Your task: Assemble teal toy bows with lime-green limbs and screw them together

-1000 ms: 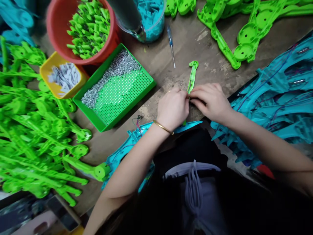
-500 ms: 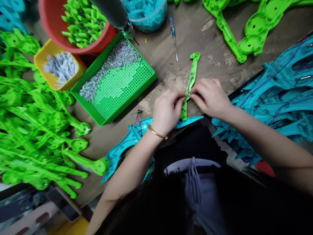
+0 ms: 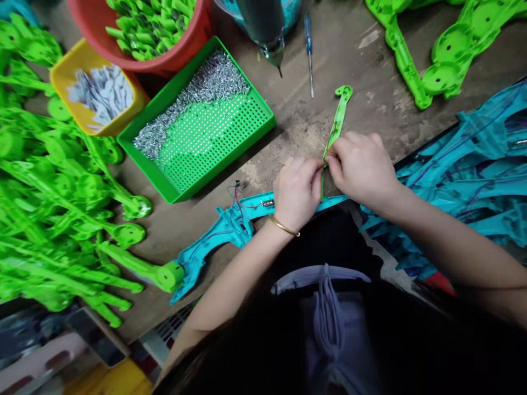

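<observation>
Right of the tray (image 3: pixel 146 171), the left hand (image 3: pixel 297 189) and right hand (image 3: pixel 362 167) meet on a green strip (image 3: pixel 340 112) lying on the desk (image 3: pixel 349 60) — each grip is closed in a pinch on its near part. It seems the thin wires (image 3: pixel 334 130) are being seated in the strip — this calls for fine, steady fingers. I can read no writing.

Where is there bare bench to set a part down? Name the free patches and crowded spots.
Free: the wood between the screwdriver, the green strip and the green frames; a band between the screw tray and the left hand; a patch below that tray, beside the teal shell. Crowded: the green parts pile on the left, the teal pile on the right.
</observation>
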Motion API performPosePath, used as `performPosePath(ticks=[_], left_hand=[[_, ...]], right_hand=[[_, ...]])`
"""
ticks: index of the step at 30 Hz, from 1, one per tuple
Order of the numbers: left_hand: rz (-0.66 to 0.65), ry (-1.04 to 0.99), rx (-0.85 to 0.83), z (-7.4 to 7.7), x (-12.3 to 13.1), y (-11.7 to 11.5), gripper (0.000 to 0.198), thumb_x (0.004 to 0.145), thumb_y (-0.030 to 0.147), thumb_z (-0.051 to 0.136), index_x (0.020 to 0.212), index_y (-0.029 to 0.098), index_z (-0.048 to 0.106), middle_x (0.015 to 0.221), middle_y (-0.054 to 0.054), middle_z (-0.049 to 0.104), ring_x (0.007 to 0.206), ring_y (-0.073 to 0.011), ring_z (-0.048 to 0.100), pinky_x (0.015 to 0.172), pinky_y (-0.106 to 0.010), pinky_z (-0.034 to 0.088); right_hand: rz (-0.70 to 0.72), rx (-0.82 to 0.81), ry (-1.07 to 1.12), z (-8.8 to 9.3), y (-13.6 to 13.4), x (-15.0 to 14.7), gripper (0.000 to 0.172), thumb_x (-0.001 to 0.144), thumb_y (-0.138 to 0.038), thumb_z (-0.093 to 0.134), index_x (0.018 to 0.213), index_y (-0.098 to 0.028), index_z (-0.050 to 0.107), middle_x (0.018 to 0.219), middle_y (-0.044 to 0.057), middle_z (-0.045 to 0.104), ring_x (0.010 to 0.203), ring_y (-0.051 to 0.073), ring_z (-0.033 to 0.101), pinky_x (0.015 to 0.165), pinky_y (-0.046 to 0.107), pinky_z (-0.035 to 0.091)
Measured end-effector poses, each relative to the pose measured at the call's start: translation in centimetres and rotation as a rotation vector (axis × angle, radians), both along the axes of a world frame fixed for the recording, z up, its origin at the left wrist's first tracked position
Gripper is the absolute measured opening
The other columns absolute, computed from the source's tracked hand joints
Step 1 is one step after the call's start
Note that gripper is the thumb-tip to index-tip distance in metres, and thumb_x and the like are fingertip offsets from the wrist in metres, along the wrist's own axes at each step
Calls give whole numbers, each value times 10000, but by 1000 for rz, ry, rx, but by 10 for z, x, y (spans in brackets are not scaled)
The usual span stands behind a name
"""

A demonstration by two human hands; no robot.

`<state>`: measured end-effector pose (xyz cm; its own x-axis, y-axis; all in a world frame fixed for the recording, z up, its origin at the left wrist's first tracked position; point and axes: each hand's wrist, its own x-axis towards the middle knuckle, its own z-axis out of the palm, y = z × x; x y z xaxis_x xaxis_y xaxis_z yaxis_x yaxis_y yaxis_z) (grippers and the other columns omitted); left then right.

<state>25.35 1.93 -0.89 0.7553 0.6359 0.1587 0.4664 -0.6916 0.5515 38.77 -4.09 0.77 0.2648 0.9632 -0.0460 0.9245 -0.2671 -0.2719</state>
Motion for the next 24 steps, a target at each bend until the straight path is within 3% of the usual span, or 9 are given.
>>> performPosePath(ticks=[6, 12, 15, 18, 24], left_hand=[[-14, 2, -23, 1, -1, 1, 180, 913, 181, 493, 898, 169, 673, 885, -50, 711, 850, -193, 610, 825, -335, 458], [1, -12, -35, 3, -2, -1, 203, 932, 184, 469, 894, 164, 668, 894, -56, 714, 863, -187, 612, 828, -335, 463], [1, -34, -33, 3, -2, 0, 180, 931, 183, 489, 875, 155, 657, 884, -63, 720, 851, -184, 624, 808, -331, 474], [-7, -68, -5, 3, -2, 1, 143, 918, 173, 519, 867, 149, 650, 853, -61, 719, 821, -181, 629, 785, -323, 480], [-28, -90, 3, 3, -5, 0, 109, 904, 158, 531, 881, 157, 638, 850, -56, 714, 810, -180, 628, 776, -319, 483]], right_hand=[[69, 32, -58, -2, -9, -11, 305, 959, -181, 332, 853, -150, 616, 861, 114, 607, 836, 249, 534, 800, 420, 359], [170, 123, -229, -3, -23, -17, 307, 974, -163, 335, 1023, -139, 637, 844, 82, 621, 790, 219, 508, 788, 380, 349], [201, 146, -90, -5, -29, -3, 274, 961, -207, 409, 1128, -141, 617, 936, 84, 654, 859, 223, 547, 782, 373, 359], [138, 202, 118, -10, -32, 13, 212, 949, -231, 460, 1049, -186, 641, 968, 63, 673, 907, 202, 581, 791, 346, 366], [114, 294, 159, -18, -26, 17, 189, 946, -258, 485, 921, -190, 660, 908, 46, 695, 881, 197, 607, 798, 338, 369]])
